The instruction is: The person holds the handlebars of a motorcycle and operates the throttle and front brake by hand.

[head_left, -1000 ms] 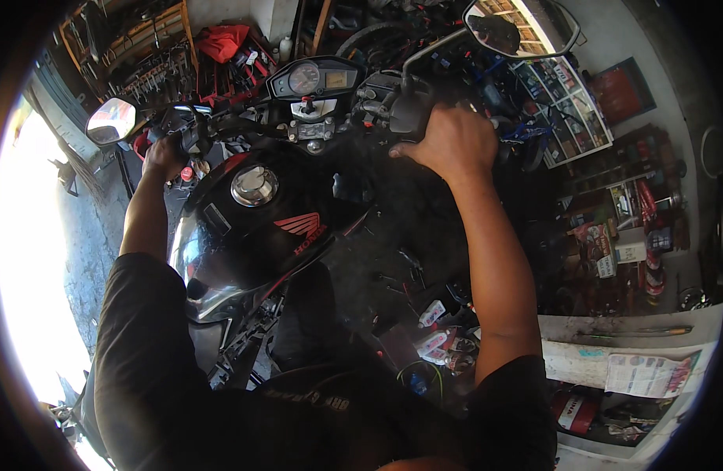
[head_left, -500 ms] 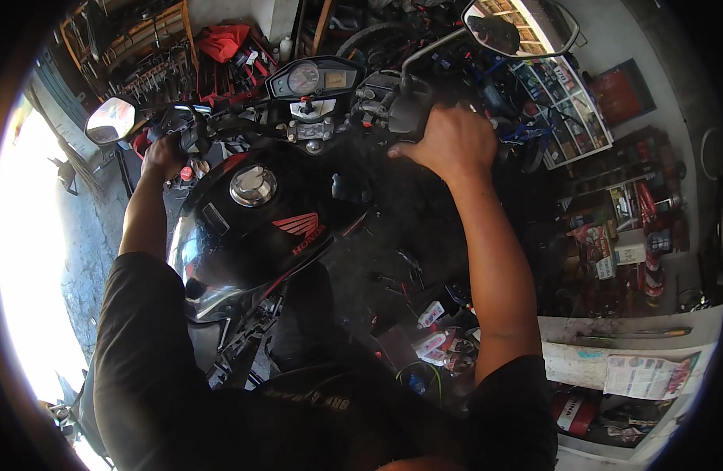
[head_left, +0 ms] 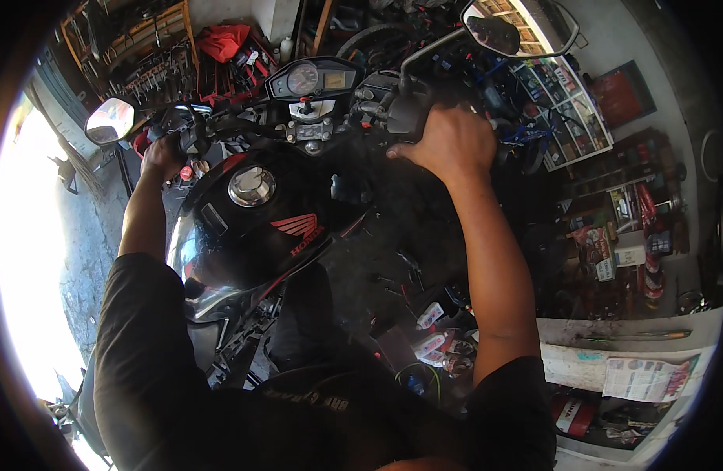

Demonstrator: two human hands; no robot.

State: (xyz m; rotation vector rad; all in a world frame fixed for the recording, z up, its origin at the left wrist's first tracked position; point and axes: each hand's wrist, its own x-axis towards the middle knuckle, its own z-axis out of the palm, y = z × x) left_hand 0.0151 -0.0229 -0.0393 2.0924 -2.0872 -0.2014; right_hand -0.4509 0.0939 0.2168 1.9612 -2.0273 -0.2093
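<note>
I am astride a motorcycle with a glossy black fuel tank (head_left: 244,251) and a chrome filler cap (head_left: 251,186). My left hand (head_left: 164,157) is closed round the left handlebar grip, beside a red switch button (head_left: 186,173). My right hand (head_left: 452,141) wraps over the right handlebar grip, its thumb reaching inward; the grip itself is hidden under the palm. Ahead, between the hands, sits the instrument cluster (head_left: 310,79) with a round dial and a small screen. A key (head_left: 306,103) stands in the ignition below it. Mirrors rise on the left (head_left: 111,120) and right (head_left: 522,28).
A tool rack (head_left: 146,78) with hanging wrenches and a red cloth (head_left: 223,42) are beyond the front. Bottles (head_left: 430,315) and loose tools lie on the dark floor at right. Shelves (head_left: 565,110) and a pale bench (head_left: 569,339) line the right wall. Bright daylight enters at left.
Both hands stay on the handlebar grips. Only a very slight shift of the tank and my right forearm to the left shows.
</note>
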